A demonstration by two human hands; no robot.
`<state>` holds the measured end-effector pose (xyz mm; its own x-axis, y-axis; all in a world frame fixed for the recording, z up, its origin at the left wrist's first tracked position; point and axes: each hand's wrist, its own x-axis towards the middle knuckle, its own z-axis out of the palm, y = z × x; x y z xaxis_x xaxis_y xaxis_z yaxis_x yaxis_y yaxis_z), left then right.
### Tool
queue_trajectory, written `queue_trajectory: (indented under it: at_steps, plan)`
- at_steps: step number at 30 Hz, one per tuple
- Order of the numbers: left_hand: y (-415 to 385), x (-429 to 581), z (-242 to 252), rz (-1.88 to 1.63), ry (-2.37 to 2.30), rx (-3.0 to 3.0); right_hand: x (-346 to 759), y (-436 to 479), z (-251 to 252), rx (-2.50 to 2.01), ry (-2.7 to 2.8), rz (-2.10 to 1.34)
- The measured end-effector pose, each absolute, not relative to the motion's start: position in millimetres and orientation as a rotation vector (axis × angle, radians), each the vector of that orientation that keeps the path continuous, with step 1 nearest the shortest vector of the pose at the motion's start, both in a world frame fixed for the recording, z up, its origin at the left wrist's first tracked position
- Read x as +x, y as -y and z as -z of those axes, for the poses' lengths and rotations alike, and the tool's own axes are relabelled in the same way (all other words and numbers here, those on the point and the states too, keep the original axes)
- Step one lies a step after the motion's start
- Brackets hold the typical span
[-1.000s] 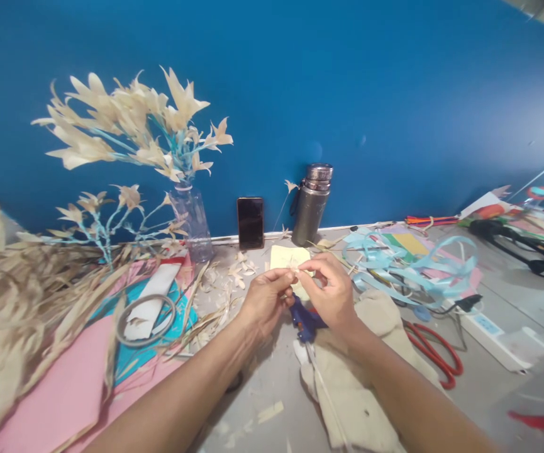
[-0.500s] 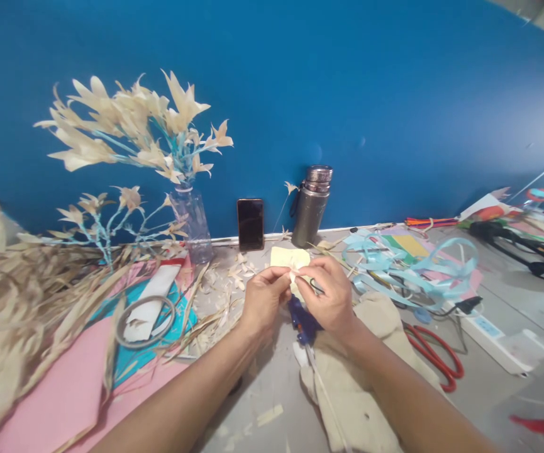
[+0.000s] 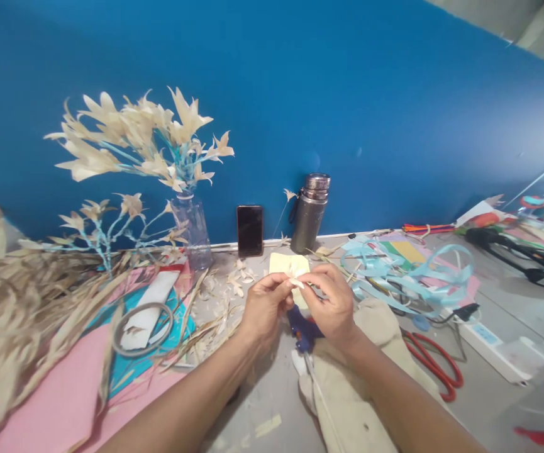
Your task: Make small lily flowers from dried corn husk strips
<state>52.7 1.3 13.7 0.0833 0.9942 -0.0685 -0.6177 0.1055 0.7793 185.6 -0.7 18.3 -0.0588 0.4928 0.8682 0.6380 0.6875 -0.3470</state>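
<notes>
My left hand (image 3: pixel 265 305) and my right hand (image 3: pixel 331 302) meet above the table, both pinching a small pale husk petal piece (image 3: pixel 296 282) between their fingertips. Under the hands lies a blue glue gun (image 3: pixel 302 328) on the grey table, and just behind them a pale yellow paper note (image 3: pixel 288 264). A beige cloth (image 3: pixel 370 371) lies under my right forearm.
A bottle vase with husk flowers (image 3: pixel 191 226), a dark phone (image 3: pixel 249 230) and a metal flask (image 3: pixel 310 212) stand against the blue wall. Dried husks (image 3: pixel 21 308), pink paper (image 3: pixel 59 396) and a tape ring (image 3: pixel 142 321) lie left; blue ribbon (image 3: pixel 404 267), red scissors (image 3: pixel 434 365) and a power strip (image 3: pixel 502 343) right.
The hands have kept pinching and working the small petal piece, shifting slightly; the camera tilted a little, so the scene sits lower in view.
</notes>
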Motion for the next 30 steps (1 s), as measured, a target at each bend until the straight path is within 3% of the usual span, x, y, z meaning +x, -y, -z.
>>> queue_trajectory:
  at_steps: [16,30]
  plan:
    - [-5.4,49.2,-13.7,-1.377,-0.789,0.688,192.4,-4.7,-20.1,-1.039,1.416,-0.377]
    - [0.5,49.7,-18.4,-1.186,-0.638,0.567,184.9,0.3,-19.1,-1.024,1.595,-0.258]
